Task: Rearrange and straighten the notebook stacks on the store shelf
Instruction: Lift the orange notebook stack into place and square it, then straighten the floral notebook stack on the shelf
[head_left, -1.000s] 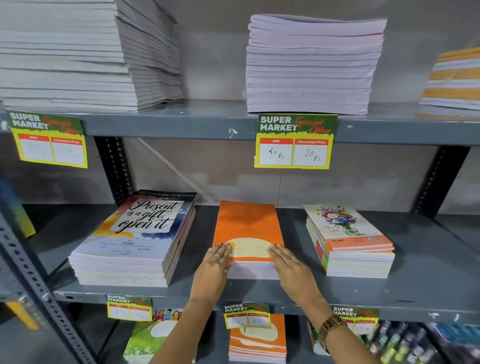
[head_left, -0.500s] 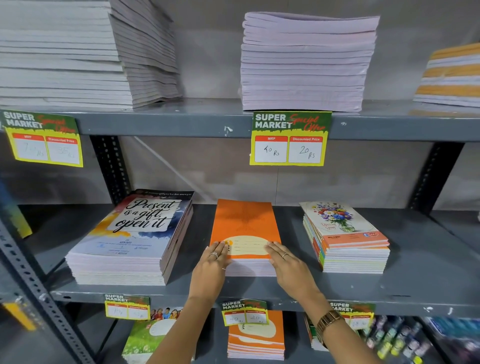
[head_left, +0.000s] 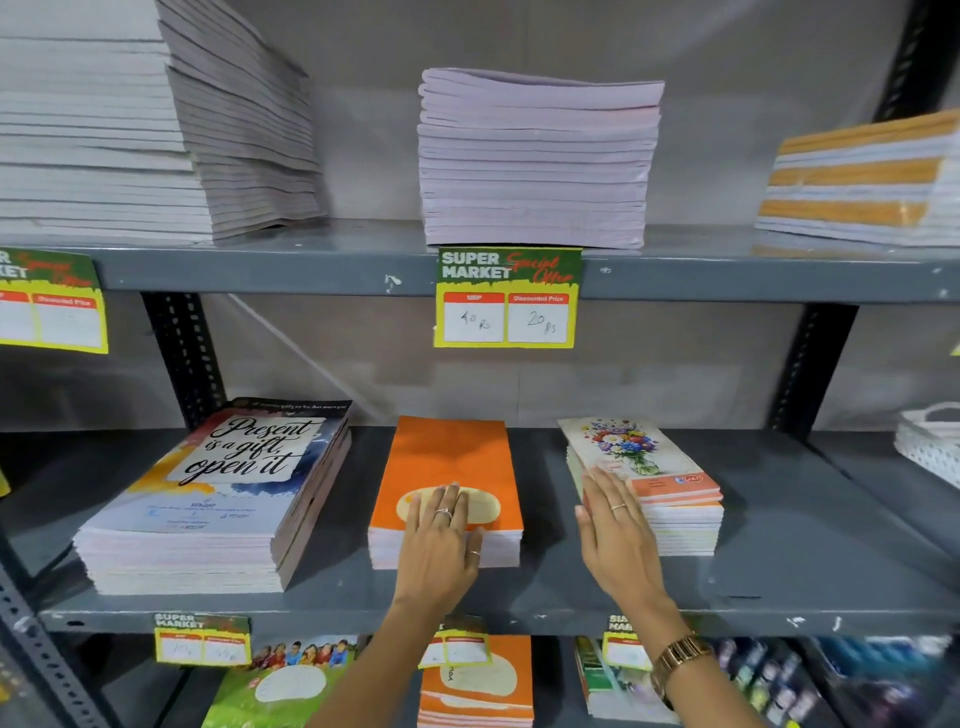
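Note:
On the middle shelf (head_left: 779, 582) three notebook stacks stand side by side. The orange stack (head_left: 449, 457) is in the centre; my left hand (head_left: 441, 540) lies flat on its front edge, fingers spread over the cream label. The flower-cover stack (head_left: 670, 499) stands to the right, its top books shifted askew. My right hand (head_left: 615, 530) rests flat against that stack's left front corner, fingers straight. The large "Present is a gift" stack (head_left: 218, 499) sits at the left, untouched.
The upper shelf carries a tall grey stack (head_left: 156, 130), a lilac stack (head_left: 535, 161) and an orange-striped stack (head_left: 862, 182). Yellow price tags (head_left: 506, 299) hang from shelf edges. A white basket (head_left: 930, 441) sits far right. More notebooks lie on the lower shelf (head_left: 475, 680).
My right hand left the orange stack and moved right to the flower-cover stack. My left hand slid to the middle of the orange stack's front. The view moved closer.

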